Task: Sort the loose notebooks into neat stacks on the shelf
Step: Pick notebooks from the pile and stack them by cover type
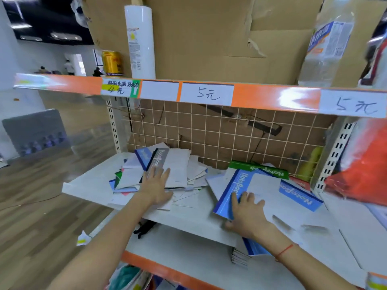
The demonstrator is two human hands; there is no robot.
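Right hand (pixel 249 216) flat on blue notebook (pixel 234 195), left hand (pixel 156 185) on heap (pixel 167 172).

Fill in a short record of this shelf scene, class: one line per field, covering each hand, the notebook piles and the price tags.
left hand: left hand lies flat, fingers straight, on the loose heap of white and grey notebooks
right hand: right hand presses on the blue-edged white notebook
other notebooks: green-spined notebook at the back, by the wire grid
shelf: white shelf board
price tags: handwritten white price tag on the orange rail
stacks: none neat yet
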